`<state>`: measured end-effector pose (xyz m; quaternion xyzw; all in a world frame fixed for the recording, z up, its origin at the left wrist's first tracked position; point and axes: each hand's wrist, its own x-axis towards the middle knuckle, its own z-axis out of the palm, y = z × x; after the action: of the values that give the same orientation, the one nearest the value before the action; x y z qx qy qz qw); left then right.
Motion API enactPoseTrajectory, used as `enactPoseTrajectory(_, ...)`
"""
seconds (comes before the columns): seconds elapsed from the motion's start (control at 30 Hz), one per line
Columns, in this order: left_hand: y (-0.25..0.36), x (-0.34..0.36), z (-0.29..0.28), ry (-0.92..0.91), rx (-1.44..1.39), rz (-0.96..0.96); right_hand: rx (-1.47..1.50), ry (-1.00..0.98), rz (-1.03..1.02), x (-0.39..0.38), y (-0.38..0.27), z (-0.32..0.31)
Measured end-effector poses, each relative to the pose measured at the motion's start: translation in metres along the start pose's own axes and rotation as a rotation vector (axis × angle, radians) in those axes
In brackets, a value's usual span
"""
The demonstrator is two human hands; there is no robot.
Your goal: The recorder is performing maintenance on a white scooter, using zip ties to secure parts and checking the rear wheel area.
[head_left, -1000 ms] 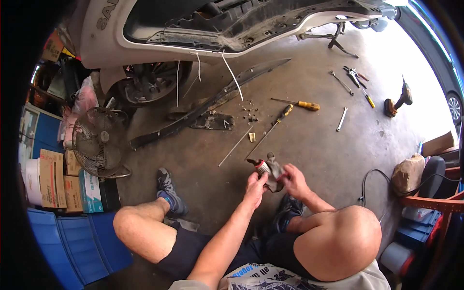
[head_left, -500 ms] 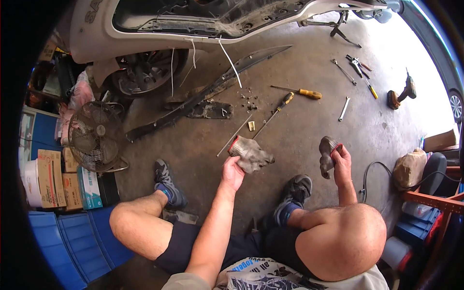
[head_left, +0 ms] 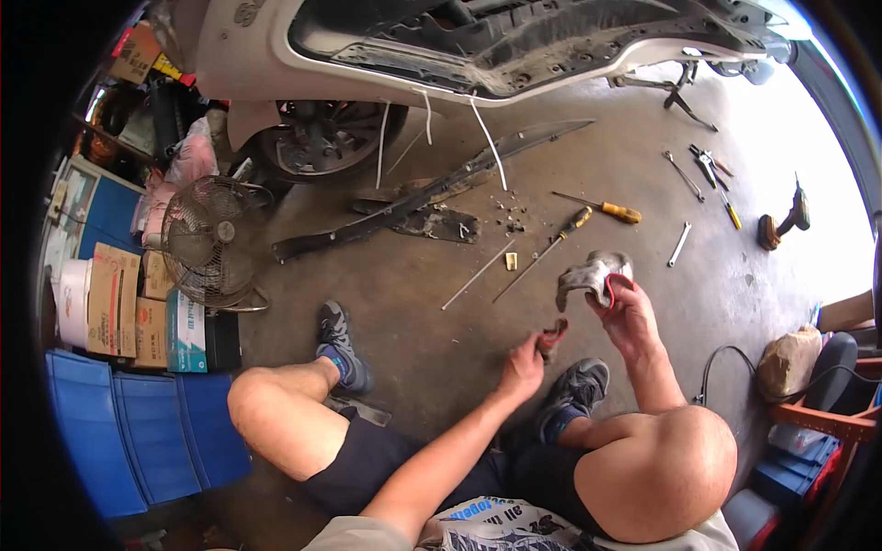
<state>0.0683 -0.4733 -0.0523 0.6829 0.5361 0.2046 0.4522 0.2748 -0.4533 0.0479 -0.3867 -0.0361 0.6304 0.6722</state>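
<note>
- Right hand [head_left: 632, 321]: the red-edged cuff of a grey work glove [head_left: 593, 269] is pinched by the fingers, and the glove is held up over the floor [head_left: 432, 367].
- Left hand [head_left: 520, 375]: a second, darker glove [head_left: 551, 343] is gripped near its red edge (how each finger is placed cannot be told).
- Spatial relation: the grey work glove is placed ahead and to the right of the left hand; its long axis is laid roughly crosswise, cuff to the right, drooping end to the left. The right hand is the nearer. The two gloves are held apart.
- Surroundings: beyond the gloves, yellow-handled screwdrivers [head_left: 621, 213] are laid out; farther left, a fan [head_left: 225, 232] is stood.
- Writing: print is borne by the shirt [head_left: 496, 528], by cardboard boxes [head_left: 115, 298] and by a teal box [head_left: 187, 335]; no lettering is made out on either glove.
</note>
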Motion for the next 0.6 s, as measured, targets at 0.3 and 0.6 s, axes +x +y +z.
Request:
enactPoseTrajectory(0.3,-0.016,-0.028,0.025,-0.019,0.081,0.434,-0.502,0.269,0.471,-0.021,0.072,-0.088)
enactPoseTrajectory(0.6,-0.016,-0.026,0.018,-0.131,0.197,0.488,-0.152,0.291,0.643,-0.031,0.083,-0.096)
